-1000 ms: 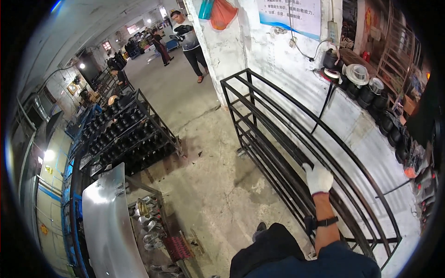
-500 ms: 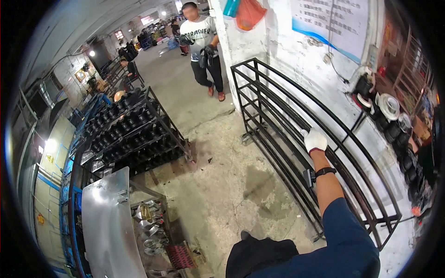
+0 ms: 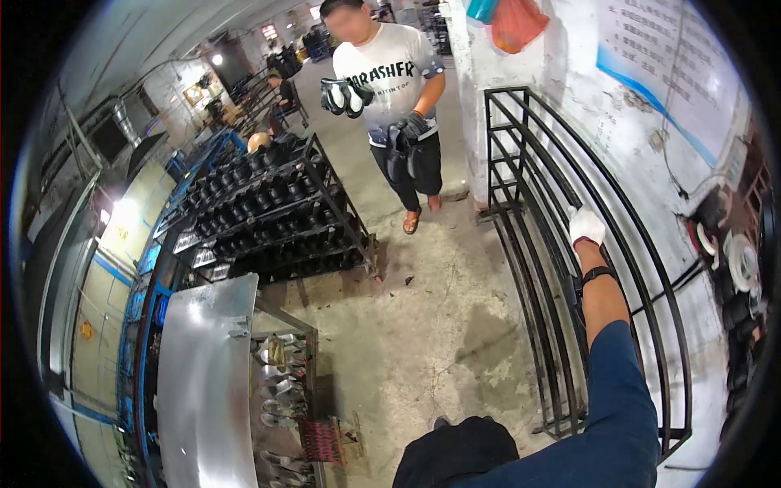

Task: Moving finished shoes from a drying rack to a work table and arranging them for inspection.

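Observation:
My right hand (image 3: 586, 225), in a white glove with a dark band on the wrist, is closed on a bar of the black metal rack (image 3: 521, 130). This long rack of parallel bars stands along the white wall on my right, and its bars bear nothing that I can see. The fingertips are partly hidden behind the glove. My left hand is out of view.
A co-worker (image 3: 390, 73) in black gloves walks up ahead, holding dark shoe-like pieces. To the left stand a rack of black shoes (image 3: 268, 195) and a sheet-metal panel (image 3: 207, 374) beside metal shoe moulds (image 3: 281, 394). Concrete floor (image 3: 415, 325) lies between.
The co-worker has come closer and raised one hand with the pieces. My view has swung left, so the racks sit further right. My right hand stays on the rack.

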`<state>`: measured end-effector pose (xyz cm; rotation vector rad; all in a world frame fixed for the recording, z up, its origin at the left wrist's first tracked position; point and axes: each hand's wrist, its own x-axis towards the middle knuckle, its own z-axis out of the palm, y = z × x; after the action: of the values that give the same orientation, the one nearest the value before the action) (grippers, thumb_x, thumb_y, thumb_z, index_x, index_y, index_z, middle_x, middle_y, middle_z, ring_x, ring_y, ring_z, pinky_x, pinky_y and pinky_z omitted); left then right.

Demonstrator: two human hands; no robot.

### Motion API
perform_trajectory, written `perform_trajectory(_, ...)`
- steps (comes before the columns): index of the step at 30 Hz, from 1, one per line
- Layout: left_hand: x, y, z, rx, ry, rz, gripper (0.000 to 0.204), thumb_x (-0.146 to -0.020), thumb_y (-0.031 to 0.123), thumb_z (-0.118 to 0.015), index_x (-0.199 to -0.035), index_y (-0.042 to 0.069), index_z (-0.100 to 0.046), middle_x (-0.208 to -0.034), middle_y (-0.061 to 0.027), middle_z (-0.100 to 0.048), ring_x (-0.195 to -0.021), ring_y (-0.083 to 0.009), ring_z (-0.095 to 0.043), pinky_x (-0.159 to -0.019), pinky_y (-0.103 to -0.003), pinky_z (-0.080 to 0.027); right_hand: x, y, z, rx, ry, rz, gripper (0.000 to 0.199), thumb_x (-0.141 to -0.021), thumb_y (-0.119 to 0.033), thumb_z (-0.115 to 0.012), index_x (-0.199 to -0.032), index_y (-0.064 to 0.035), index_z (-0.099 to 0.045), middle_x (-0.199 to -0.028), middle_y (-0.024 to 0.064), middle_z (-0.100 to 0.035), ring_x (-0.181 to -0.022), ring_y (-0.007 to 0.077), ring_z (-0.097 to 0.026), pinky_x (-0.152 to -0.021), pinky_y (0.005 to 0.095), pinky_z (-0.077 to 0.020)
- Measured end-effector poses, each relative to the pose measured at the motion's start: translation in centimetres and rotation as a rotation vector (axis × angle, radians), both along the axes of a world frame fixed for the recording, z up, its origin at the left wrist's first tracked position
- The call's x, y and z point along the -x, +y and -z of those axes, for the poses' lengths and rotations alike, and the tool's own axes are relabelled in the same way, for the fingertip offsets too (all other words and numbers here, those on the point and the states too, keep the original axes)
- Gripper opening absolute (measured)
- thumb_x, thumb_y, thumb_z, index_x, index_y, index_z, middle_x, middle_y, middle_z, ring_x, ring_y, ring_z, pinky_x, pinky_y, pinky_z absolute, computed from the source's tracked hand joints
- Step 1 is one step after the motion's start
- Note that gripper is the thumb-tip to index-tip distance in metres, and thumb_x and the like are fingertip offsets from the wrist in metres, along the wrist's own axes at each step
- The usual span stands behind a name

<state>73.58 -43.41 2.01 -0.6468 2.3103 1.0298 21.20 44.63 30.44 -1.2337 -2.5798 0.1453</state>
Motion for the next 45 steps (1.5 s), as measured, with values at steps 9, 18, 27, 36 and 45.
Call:
perform_trajectory(9, -3.8, 8.4, -2.2, -0.046, -0.068, -0.103, 0.017, -0.082, 0.016, -0.068, -0.099, 0.014, -0.072, -0.1, -0.0156, -0.072, -0.094, -0.0383, -0.068, -0.076, -0.05, -0.056, 5.1, 3.5, 0.5, -0.043, 0.05, -0.142, 0.055, -0.101, -0.054, -0.046, -0.106, -0.004, -0.07, -0.103, 0.0233, -0.073, -0.098, 0.0391, -0.071, -0.086, 0.0511, -0.0552)
perform_trajectory(18, -4.2, 13.2, -2.8, 0.103, -0.178, 0.194, 0.027, -0.089, 0.02, -0.058, -0.114, 0.015, -0.068, -0.11, -0.0171, -0.07, -0.093, -0.0396, -0.069, -0.075, -0.05, -0.056, 1.6, 5.9, 0.5, -0.029, -0.016, -0.083, 0.053, -0.1, -0.05, -0.051, -0.108, -0.001, -0.068, -0.098, 0.022, -0.074, -0.094, 0.0371, -0.073, -0.082, 0.0491, -0.0567)
perform_trajectory(27, -6.4, 13.3, -0.7, 0.043, 0.063, 0.3, 0.026, -0.093, 0.027, -0.053, -0.112, 0.015, -0.067, -0.104, -0.0156, -0.069, -0.089, -0.0378, -0.067, -0.082, -0.049, -0.053, 1.3, 3.7, -0.1, -0.038, 0.039, -0.152, 0.047, -0.101, -0.046, -0.05, -0.1, -0.0038, -0.071, -0.097, 0.0213, -0.074, -0.093, 0.0385, -0.072, -0.081, 0.0494, -0.0564)
perform_trajectory(36, -11.9, 21.4, -4.8, 0.166, -0.159, 0.239, 0.037, -0.096, 0.034, -0.05, -0.114, 0.007, -0.069, -0.112, -0.0213, -0.069, -0.099, -0.0415, -0.066, -0.089, -0.05, -0.053, 1.7, 3.9, 0.4, 0.028, 0.022, -0.164, 0.051, -0.1, -0.047, -0.047, -0.109, -0.0022, -0.07, -0.109, 0.0254, -0.071, -0.103, 0.0408, -0.07, -0.089, 0.0527, -0.0535)
perform_trajectory(45, -18.0, 24.6, 2.0, 0.056, -0.265, -0.137, 0.052, -0.095, 0.044, -0.056, -0.117, -0.001, -0.07, -0.11, -0.0217, -0.073, -0.101, -0.0352, -0.07, -0.087, -0.042, -0.054, 0.4, 4.1, 0.4, -0.025, 0.04, -0.196, 0.048, -0.095, -0.04, -0.048, -0.109, 0.0021, -0.066, -0.105, 0.0295, -0.071, -0.101, 0.0444, -0.069, -0.091, 0.0536, -0.0528)
